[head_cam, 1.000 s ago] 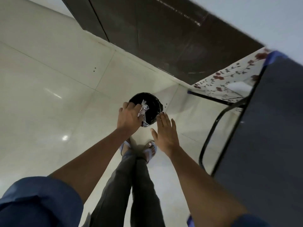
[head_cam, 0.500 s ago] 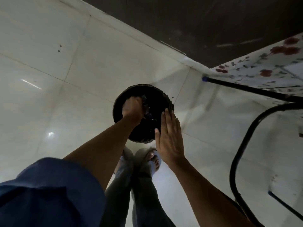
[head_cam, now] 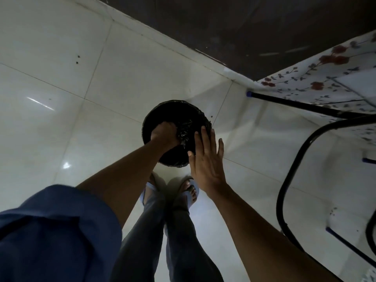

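Left of the bin (head_cam: 173, 107), bare floor tiles (head_cam: 61, 129) lie wide open. In its mouth, the left hand (head_cam: 162, 135) fills the near-left half; the right hand (head_cam: 207, 159) hangs flat over the near-right rim. Right of the bin, black table legs (head_cam: 293, 104) bar the way. Behind it a dark panel (head_cam: 244, 27); just in front, 2 feet (head_cam: 190, 192).

White tiled floor (head_cam: 61, 129), black bin (head_cam: 183, 113), table leg (head_cam: 295, 102)

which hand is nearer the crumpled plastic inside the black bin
Left. The left hand is down inside the bin, right beside the crumpled plastic. The right hand is flat and open by the bin's near right rim; whether it touches cannot be told.
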